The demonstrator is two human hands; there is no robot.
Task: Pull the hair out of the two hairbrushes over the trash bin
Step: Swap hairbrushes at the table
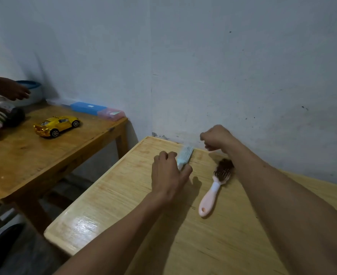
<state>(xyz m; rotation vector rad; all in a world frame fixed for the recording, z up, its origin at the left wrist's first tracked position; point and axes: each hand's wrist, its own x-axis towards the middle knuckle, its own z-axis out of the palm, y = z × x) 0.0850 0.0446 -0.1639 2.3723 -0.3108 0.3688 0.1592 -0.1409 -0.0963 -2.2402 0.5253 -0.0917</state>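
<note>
My left hand (168,173) grips the handle of a light blue hairbrush (185,155), held on its side just above the pale wooden table (124,205), bristles facing right. My right hand (216,137) hovers near the wall behind that brush, fingers curled into a fist; whether it pinches any hair I cannot tell. A pink-handled hairbrush (213,193) lies on the table to the right, its head matted with dark brown hair and partly hidden by my right forearm. No trash bin is in view.
A darker wooden table (44,159) stands to the left with a yellow toy car (56,126), a blue box (88,108), a doll (3,118) and a bowl. Another person's hand (13,90) reaches over it. A grey wall lies directly ahead.
</note>
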